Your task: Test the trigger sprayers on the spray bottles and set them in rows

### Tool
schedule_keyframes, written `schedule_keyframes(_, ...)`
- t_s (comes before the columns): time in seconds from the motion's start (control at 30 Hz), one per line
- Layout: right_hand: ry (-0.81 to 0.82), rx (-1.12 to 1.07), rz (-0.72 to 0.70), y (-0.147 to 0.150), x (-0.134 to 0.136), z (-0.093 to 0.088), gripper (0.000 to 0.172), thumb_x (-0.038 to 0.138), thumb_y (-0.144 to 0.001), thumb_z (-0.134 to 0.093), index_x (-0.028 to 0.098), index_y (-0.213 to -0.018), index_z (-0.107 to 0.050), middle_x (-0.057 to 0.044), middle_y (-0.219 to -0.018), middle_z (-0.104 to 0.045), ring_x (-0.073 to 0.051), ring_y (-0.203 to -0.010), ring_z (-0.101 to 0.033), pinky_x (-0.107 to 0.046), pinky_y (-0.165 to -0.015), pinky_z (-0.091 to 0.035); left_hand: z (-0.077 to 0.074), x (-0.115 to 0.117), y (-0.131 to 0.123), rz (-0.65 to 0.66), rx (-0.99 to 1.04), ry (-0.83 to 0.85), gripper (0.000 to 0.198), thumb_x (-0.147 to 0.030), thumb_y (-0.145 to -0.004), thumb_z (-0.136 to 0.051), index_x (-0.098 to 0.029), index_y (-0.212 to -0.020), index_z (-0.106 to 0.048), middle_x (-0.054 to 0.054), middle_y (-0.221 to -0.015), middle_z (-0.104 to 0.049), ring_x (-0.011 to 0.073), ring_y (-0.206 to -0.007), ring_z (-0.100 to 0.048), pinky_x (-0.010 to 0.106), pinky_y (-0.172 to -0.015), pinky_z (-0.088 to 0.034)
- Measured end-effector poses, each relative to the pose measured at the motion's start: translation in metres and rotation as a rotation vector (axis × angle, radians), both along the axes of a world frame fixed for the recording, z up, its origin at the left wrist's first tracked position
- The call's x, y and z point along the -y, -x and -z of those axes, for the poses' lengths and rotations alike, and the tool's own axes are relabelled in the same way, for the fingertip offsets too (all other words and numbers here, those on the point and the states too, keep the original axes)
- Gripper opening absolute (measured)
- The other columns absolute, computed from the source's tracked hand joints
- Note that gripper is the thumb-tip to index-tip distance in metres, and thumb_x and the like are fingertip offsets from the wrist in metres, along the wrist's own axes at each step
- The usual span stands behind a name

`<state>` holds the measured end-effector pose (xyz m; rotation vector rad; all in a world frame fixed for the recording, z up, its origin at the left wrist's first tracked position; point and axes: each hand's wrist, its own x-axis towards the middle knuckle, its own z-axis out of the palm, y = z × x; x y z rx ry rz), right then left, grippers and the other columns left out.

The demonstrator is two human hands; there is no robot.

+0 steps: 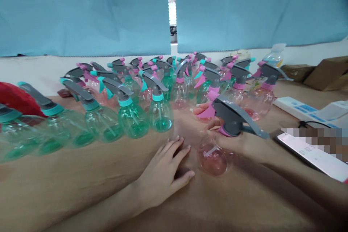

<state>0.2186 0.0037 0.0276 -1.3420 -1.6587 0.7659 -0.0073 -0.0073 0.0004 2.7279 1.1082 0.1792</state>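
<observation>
My right hand point(223, 136) is closed round the neck of a pink spray bottle point(213, 159), just under its grey and pink trigger head. The bottle is slightly tilted, and I cannot tell whether its base touches the table point(108, 185). To its left, my left hand point(168, 163) lies palm down on the table with fingers spread, holding nothing. A green spray bottle point(161, 114) with a turquoise collar stands beyond my left fingertips. Another pink spray bottle point(262, 96) stands behind my right hand.
A row of green spray bottles point(107, 123) runs along the left, with several more green and pink ones behind. On the right lie a phone point(307, 152), a white power strip point(301, 108) and a brown box point(327, 72). Blue cloth point(81, 11) hangs at the back.
</observation>
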Motion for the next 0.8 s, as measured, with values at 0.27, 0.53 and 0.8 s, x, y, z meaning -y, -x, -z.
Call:
schedule_keyframes(0.27,0.068,-0.045,-0.015,0.007,0.009,-0.026,0.012,0.033,-0.069,-0.057,0.022,-0.074,-0.060,-0.002,-0.067,-0.063,-0.018,-0.064,-0.060,-0.034,-0.062,-0.049,0.001,0.000,0.000,0.002,0.028,0.001,0.056,-0.050,-0.092,-0.047,-0.017,-0.137,-0.041,0.011,-0.147,-0.032,0.0294,-0.134,-0.027,0.047,-0.106,-0.028)
schedule_keyframes(0.53,0.145,-0.083,0.020,0.007,0.008,-0.027,0.018,0.037,-0.061,-0.058,0.022,-0.071,-0.060,-0.002,-0.064,-0.063,-0.021,-0.062,-0.061,-0.041,-0.068,-0.048,0.001,0.000,0.000,-0.007,0.013,0.016,0.057,-0.050,-0.092,-0.046,-0.018,-0.138,-0.040,0.011,-0.148,-0.030,0.0294,-0.135,-0.025,0.049,-0.106,-0.027)
schedule_keyframes(0.8,0.122,-0.080,-0.010,0.007,0.008,-0.029,0.008,0.028,-0.064,-0.055,0.024,-0.069,-0.059,-0.002,-0.075,-0.064,-0.021,-0.073,-0.062,-0.037,-0.072,-0.048,0.000,0.000,0.000,-0.001,0.059,0.013,0.055,-0.049,-0.091,-0.048,-0.018,-0.136,-0.042,0.011,-0.147,-0.033,0.0297,-0.134,-0.028,0.048,-0.106,-0.028)
